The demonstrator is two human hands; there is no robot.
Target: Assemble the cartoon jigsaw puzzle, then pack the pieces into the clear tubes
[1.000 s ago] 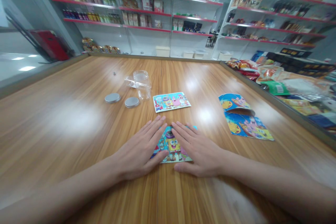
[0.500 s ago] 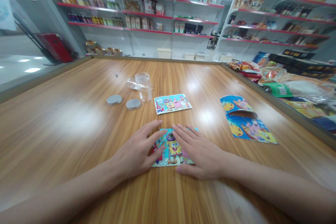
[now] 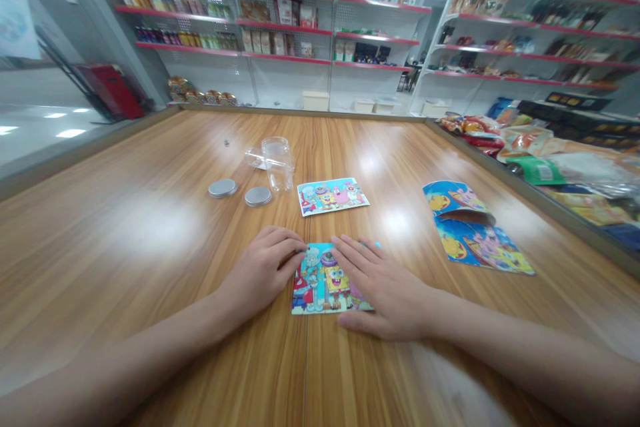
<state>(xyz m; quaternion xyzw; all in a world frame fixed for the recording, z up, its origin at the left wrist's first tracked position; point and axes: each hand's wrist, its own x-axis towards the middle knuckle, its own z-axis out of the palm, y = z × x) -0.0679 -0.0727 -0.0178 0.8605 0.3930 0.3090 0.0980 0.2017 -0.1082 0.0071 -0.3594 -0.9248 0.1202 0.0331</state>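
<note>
Near cartoon card: the near cartoon card (image 3: 314, 280) lies flat on the counter (image 3: 240, 373), about midway between its left and right edges and well apart from its far edge.
Left hand: the left hand (image 3: 265, 263) is at the card's far left corner, fingers bent and bunched near the thumb; whether they pinch the corner I cannot tell.
Right hand: the right hand (image 3: 387, 290) rests palm down over the card's right part, fingers straight and nearly side by side, thumb apart along the near border.
Far cartoon card: the far cartoon card (image 3: 333, 197) lies just beyond, toward the counter's far edge.
Blue sheets: toward the right edge, a curled blue sheet (image 3: 453, 195) overlaps a flatter blue sheet (image 3: 485, 245).
Lids: left of the far card, a left lid (image 3: 223, 188) and a right lid (image 3: 258, 196) lie near each other.
Clear plastic: a clear container (image 3: 278, 177) is just behind the right lid, with another clear piece (image 3: 254, 157) beside it.
Past the right edge: packaged goods (image 3: 535, 170) are heaped.
Past the far edge: stocked shelves (image 3: 285, 28).
</note>
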